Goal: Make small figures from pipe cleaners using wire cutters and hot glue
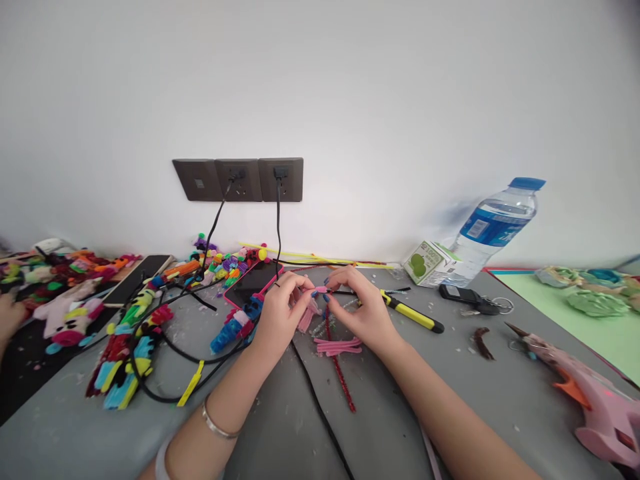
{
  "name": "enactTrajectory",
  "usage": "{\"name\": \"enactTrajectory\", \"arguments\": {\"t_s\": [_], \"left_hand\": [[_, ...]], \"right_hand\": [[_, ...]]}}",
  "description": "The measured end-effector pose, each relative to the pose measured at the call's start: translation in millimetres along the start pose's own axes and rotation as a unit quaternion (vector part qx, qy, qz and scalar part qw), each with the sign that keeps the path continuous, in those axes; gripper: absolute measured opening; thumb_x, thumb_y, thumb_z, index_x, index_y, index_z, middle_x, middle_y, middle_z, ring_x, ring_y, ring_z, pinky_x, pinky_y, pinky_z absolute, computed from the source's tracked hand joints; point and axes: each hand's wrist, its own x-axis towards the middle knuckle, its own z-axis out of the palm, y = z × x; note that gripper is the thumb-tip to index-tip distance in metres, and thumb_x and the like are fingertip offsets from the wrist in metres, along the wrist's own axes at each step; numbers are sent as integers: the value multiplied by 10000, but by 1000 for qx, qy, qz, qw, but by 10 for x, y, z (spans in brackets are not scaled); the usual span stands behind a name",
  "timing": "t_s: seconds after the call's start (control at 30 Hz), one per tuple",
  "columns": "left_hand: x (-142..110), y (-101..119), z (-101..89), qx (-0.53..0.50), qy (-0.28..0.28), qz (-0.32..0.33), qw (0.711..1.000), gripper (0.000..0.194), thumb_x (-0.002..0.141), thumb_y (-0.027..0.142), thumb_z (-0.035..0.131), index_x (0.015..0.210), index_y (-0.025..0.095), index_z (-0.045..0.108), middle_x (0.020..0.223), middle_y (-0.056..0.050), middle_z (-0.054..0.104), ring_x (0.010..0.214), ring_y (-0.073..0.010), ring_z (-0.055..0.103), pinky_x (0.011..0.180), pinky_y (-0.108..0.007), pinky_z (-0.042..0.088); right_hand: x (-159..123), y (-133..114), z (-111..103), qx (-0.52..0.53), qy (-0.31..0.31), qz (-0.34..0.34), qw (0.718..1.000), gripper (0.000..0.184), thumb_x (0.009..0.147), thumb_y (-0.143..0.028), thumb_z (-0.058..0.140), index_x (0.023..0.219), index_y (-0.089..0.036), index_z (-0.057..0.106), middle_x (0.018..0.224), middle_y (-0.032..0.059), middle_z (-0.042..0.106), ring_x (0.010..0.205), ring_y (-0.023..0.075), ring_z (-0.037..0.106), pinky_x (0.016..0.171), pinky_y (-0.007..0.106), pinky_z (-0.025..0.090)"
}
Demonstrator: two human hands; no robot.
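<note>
Both hands meet over the middle of the grey table, fingertips pinched on a small pink pipe cleaner piece point(321, 290). My left hand point(285, 300) grips its left side, and my right hand point(357, 300) closes on the right end with thumb and forefinger. Just below them lies a bundle of short pink pipe cleaners point(338, 347), crossing a long red tinsel stem point(345, 385). More pink fuzzy pieces point(306, 319) hang or lie under my left fingers; which of the two I cannot tell. A blue pipe cleaner figure point(231, 332) rests left of my left wrist.
Black cables point(315, 397) loop over the table point(390, 413). To the right are a yellow utility knife point(413, 312), a juice carton point(427, 263), a water bottle point(493, 230), keys point(483, 305) and a pink glue gun point(595, 400). Pipe cleaner figures point(127, 363) and another person's hand point(10, 317) are left.
</note>
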Motion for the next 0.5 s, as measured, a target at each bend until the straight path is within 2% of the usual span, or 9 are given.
{"name": "enactTrajectory", "arguments": {"t_s": [0.5], "left_hand": [[-6, -6, 12, -9, -2, -6, 1000, 102, 942, 250, 546, 883, 192, 605, 861, -18, 606, 671, -116, 538, 617, -233, 438]], "right_hand": [[-1, 12, 3, 10, 15, -2, 1000, 192, 827, -45, 559, 873, -231, 550, 855, 25, 600, 831, 185, 583, 742, 322, 470]]}}
